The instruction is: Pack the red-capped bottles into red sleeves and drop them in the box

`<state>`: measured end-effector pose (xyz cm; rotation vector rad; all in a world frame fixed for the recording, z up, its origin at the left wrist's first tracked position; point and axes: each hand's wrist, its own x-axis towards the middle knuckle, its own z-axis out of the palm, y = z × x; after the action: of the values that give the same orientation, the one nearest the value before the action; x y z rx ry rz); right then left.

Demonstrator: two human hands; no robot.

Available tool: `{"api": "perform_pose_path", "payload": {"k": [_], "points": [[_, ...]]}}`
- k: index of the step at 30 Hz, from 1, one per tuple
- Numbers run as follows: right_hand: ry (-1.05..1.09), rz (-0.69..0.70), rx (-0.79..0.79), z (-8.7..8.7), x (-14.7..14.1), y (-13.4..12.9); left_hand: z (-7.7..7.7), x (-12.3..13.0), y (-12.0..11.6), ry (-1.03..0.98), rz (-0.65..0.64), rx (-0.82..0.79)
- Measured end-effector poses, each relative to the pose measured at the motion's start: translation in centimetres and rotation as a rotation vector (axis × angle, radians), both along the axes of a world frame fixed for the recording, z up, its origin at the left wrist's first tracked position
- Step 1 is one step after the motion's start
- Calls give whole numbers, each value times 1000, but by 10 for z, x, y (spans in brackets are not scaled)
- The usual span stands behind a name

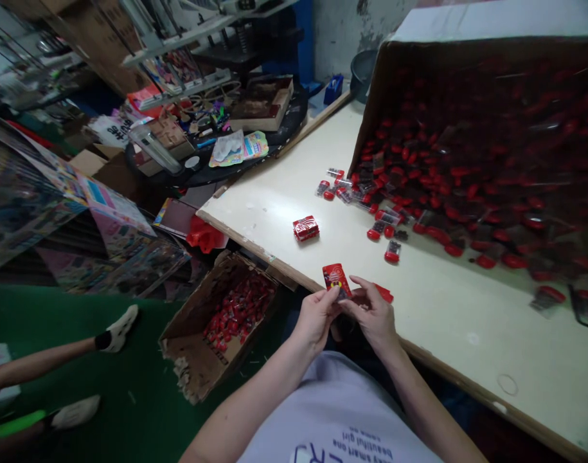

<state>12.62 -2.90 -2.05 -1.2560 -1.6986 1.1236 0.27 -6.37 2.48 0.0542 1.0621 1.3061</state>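
Observation:
Above the table's front edge, my left hand (pixel 317 316) pinches a small red printed card (pixel 335 276) between thumb and fingers. My right hand (pixel 374 318) closes on the card's lower corner, its index finger raised. A dark bit shows at the card's lower end, too small to make out. Just beyond the right fingers lie more red cards (pixel 384 293), partly hidden by that hand. Farther in on the table sits a small stack of shiny red cards (pixel 306 227). Small clear containers with red caps (pixel 392 251) and dark contents lie loose beyond my hands.
A large carton (pixel 378 96) on its side spills many red-capped containers onto the white table (pixel 284 186). Below the edge stands a torn cardboard box (pixel 187 360) of red packets. A cluttered round black table (pixel 294 128) stands beyond; another person's legs (pixel 47 360) show at left.

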Motion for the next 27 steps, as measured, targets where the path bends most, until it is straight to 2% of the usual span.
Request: {"api": "perform_pose_path", "payload": {"k": [8, 14, 17, 19, 22, 27], "points": [[33, 16, -46, 0, -3, 2, -5, -4, 0, -42, -5, -30], [314, -59, -179, 1, -5, 0, -7, -3, 1, -148, 6, -83], [313, -53, -197, 4, -3, 1, -7, 1, 2, -136, -2, -94], [283, 1, -205, 6, 0, 1, -7, 3, 2, -140, -6, -100], [217, 71, -167, 8, 5, 1, -7, 4, 1, -177, -18, -97], [94, 60, 3, 9, 8, 2, -4, 8, 1, -193, -3, -109]]}}
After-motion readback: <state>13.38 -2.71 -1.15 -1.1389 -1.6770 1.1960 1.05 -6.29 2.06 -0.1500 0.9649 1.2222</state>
